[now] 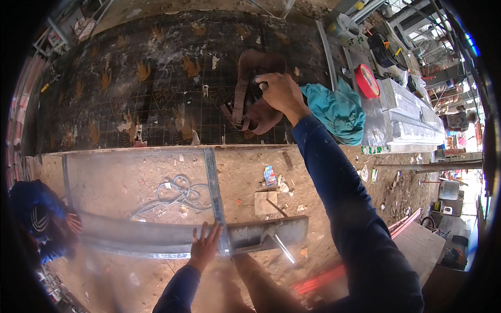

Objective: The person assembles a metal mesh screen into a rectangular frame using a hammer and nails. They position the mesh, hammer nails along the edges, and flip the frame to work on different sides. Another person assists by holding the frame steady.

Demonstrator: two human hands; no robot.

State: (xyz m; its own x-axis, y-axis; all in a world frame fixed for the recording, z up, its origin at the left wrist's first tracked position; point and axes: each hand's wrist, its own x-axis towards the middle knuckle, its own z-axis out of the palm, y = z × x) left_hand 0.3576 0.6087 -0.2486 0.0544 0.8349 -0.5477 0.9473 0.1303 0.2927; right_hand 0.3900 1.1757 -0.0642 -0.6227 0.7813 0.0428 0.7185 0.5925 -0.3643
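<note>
My left hand (204, 244) lies with its fingers spread on a long grey metal beam (141, 235), close to where a crosswise metal bar (213, 182) meets it. My right hand (282, 94) reaches forward over the dark panel surface, its fingers curled together above a brown, soft strapped bag or belt (255, 116). Something small and greyish shows at the fingertips, too little to name. A teal cloth (338, 110) lies crumpled just right of that wrist. Beyond my left hand, the beam continues as a darker metal piece (276, 233).
At far left, another person's hand (74, 223) is at the beam's end. A red round reel (367, 81), silvery metal lengths (409, 112) and a bucket (344, 26) sit at the right. A coiled grey hose or cable (180, 194) and litter lie on the dirt floor.
</note>
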